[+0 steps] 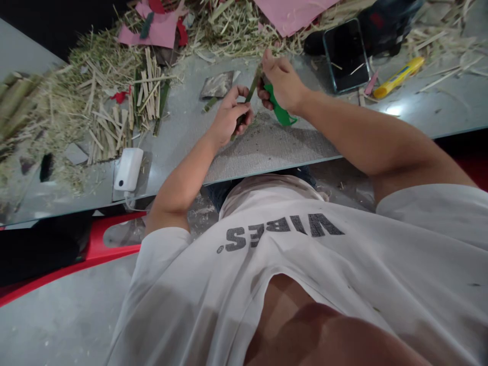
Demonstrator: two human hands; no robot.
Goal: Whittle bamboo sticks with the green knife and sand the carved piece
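A thin greenish stick (253, 87) slants between my two hands above the grey table (190, 127). My left hand (231, 116) is wrapped round its lower part. The fingers of my right hand (281, 84) are closed round a green object (281, 113), which hangs out below the palm, and they touch the stick's upper end. What part of the green object lies inside the fist is hidden. Just left of my left hand, a dark flat piece (217, 85) and a short green stick piece (210, 104) lie on the table.
Cut sticks (110, 129) and shavings (95, 56) cover the left and far side, with pink paper (162, 28). A white power bank (128, 169) with a cable is at the left front edge. Right of my hands are a phone (346, 56) and a yellow cutter (398, 78).
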